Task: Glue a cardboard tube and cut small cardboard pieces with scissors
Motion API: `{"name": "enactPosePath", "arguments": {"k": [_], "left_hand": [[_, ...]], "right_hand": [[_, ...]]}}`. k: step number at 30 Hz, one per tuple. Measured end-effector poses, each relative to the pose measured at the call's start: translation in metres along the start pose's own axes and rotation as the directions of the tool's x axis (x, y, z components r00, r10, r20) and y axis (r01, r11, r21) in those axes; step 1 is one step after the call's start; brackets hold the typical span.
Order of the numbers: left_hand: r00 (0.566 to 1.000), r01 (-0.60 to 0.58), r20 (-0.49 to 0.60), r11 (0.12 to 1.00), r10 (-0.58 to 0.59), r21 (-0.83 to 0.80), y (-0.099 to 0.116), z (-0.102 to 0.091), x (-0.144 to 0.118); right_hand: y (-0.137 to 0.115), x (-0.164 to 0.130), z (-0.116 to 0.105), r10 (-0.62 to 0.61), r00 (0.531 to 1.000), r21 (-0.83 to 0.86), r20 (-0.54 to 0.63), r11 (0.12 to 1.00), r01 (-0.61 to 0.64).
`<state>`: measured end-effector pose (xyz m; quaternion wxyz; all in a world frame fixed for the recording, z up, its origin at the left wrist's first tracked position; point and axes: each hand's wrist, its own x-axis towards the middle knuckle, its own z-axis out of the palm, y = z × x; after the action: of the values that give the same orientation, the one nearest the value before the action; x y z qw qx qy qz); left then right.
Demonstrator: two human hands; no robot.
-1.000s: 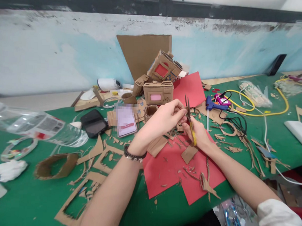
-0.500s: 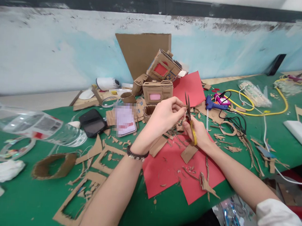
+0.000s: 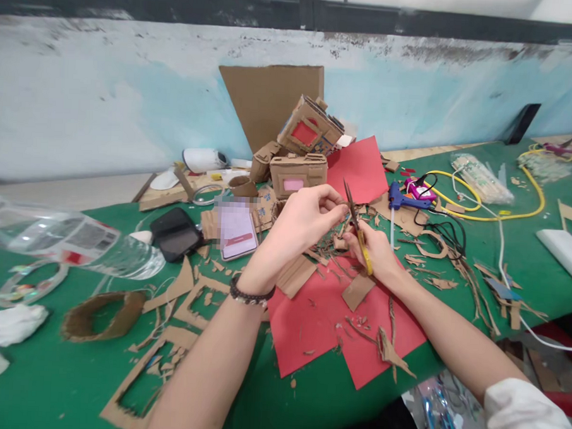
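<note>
We hold the scissors [image 3: 356, 227] in the right hand [image 3: 376, 253], fingers through the yellow handles, blades pointing up and away from us, slightly parted. The left hand [image 3: 302, 225] pinches a small cardboard scrap [image 3: 342, 206] just left of the blades; it is probably touching them, though the view is too small to confirm. Both hands meet above the red paper [image 3: 319, 317] on the counter [image 3: 46, 381].

A clear plastic bottle [image 3: 71, 240] lies at left, two phones [image 3: 176, 234] mid-frame, a blue glue gun [image 3: 403, 197] and yellow cable [image 3: 536, 187] upper right.
</note>
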<state>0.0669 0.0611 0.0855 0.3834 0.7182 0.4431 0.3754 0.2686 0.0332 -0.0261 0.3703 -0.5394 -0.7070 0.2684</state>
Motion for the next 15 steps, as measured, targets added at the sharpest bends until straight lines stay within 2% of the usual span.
{"name": "enactPosePath", "arguments": {"k": [2, 6, 15], "left_hand": [[1.0, 0.0, -0.024, 0.998, -0.001, -0.062, 0.0, 0.0, 0.001], [1.0, 0.002, -0.001, 0.988, -0.002, -0.155, 0.002, 0.001, 0.001], [0.998, 0.043, 0.055, 0.982, -0.034, -0.185, 0.001, 0.013, 0.0]], "right_hand": [[-0.002, -0.001, -0.001, 0.008, 1.0, 0.026, 0.004, 1.0, -0.009], [-0.002, -0.001, 0.0, -0.025, 1.0, 0.074, -0.003, 0.997, 0.026], [0.003, 0.0, 0.003, -0.033, 0.999, 0.123, 0.0, 0.992, 0.033]]}}
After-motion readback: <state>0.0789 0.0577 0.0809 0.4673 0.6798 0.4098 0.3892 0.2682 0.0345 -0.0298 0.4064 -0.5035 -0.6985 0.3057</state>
